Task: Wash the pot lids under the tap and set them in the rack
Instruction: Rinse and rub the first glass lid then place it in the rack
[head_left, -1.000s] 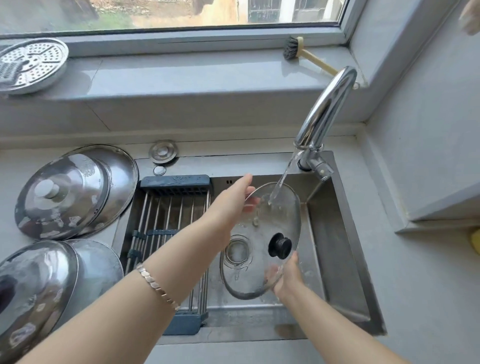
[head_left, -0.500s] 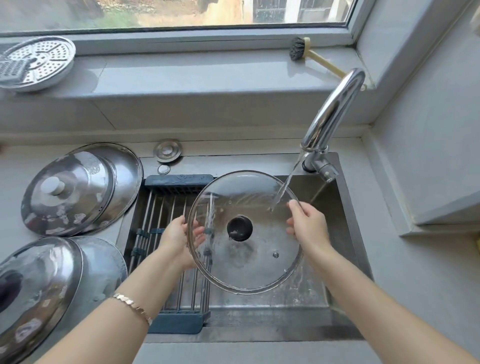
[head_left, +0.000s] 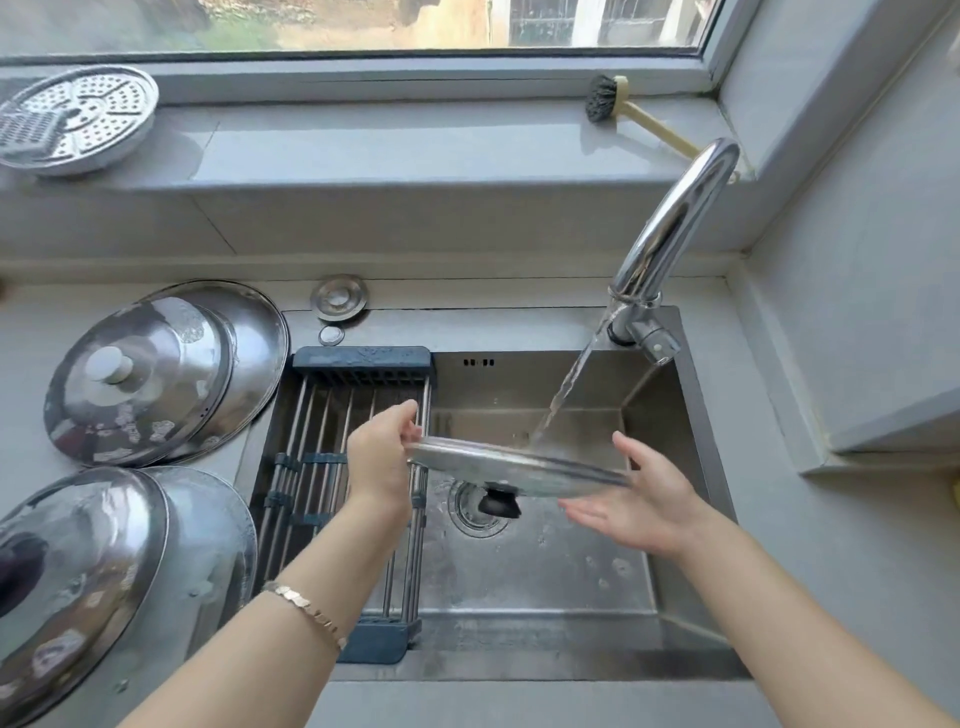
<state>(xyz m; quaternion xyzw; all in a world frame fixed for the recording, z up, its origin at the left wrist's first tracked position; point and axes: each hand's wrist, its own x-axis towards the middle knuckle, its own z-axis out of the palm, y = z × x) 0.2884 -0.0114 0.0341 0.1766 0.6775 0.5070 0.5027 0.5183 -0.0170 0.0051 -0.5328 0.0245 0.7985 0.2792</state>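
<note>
Glass lid (head_left: 511, 465) held nearly flat over the steel sink (head_left: 691, 395), black knob facing down, tap (head_left: 670, 234) stream striking its upper face. Left hand (head_left: 382, 460) pinches the left rim; right hand (head_left: 641, 499) open, fingers spread, palm against the right edge. Ribbed rack (head_left: 332, 462) spans the sink's left side. 4 domed steel lids (head_left: 140, 379) lie on the left counter.

glass lid (head_left: 519, 465) flipped flat, knob now underneath
</note>
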